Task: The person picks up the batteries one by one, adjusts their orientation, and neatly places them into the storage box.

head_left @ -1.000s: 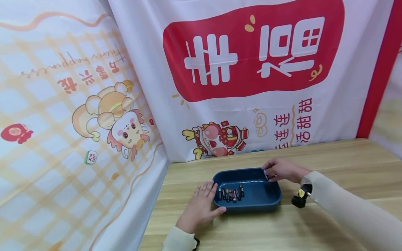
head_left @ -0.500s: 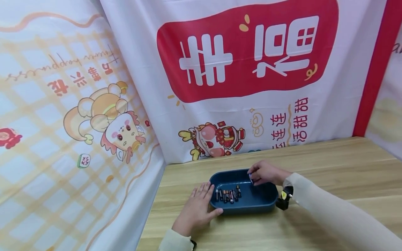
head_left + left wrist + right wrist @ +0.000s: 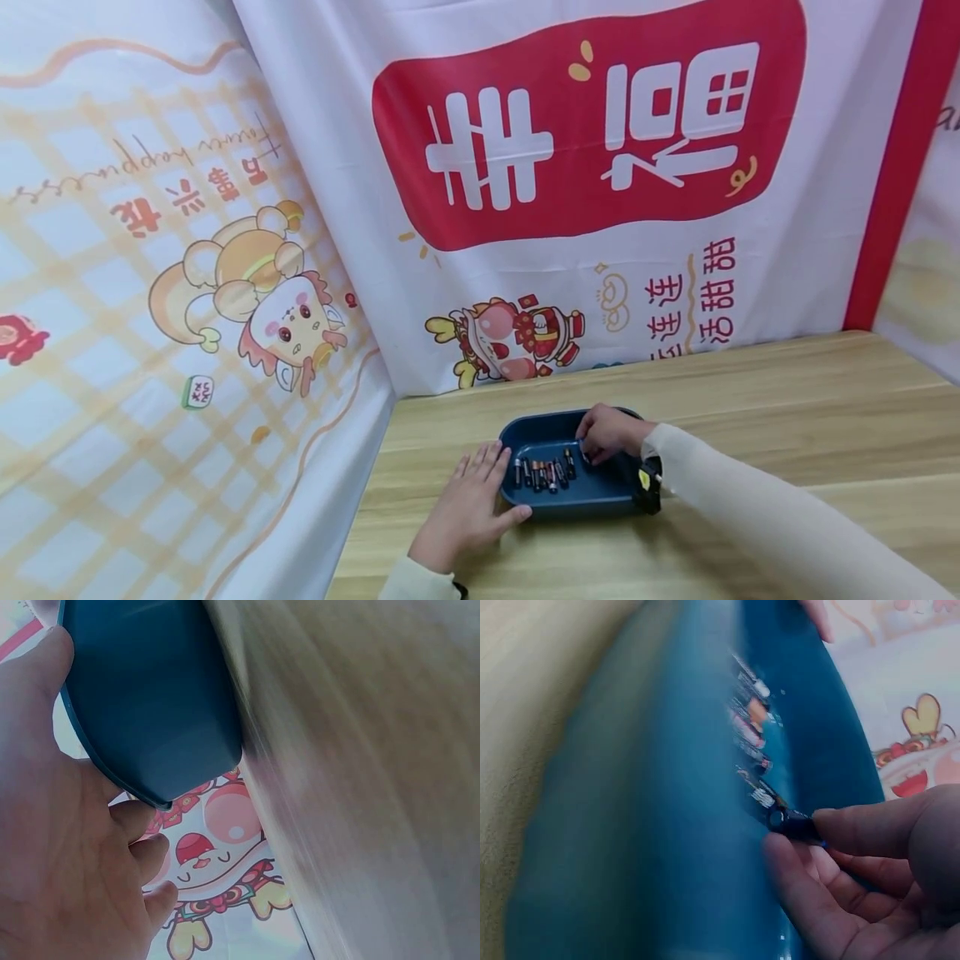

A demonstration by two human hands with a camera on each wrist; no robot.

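Observation:
A dark blue oblong tray stands on the table, with several small batteries lying side by side in its left half. My right hand reaches into the tray and pinches a dark battery between thumb and fingers, just right of the row. In the right wrist view that battery is close to the nearest one of the row; whether it touches the tray floor I cannot tell. My left hand rests against the tray's left end, fingers spread and fairly straight, thumb along the near side.
The wooden table extends around the tray. A printed white cloth with a red panel hangs behind the table. Another patterned cloth hangs along the left side.
My right hand has moved left from the tray's right end and lowered inside it, carrying the battery towards the row. The left hand stays at the tray's left end.

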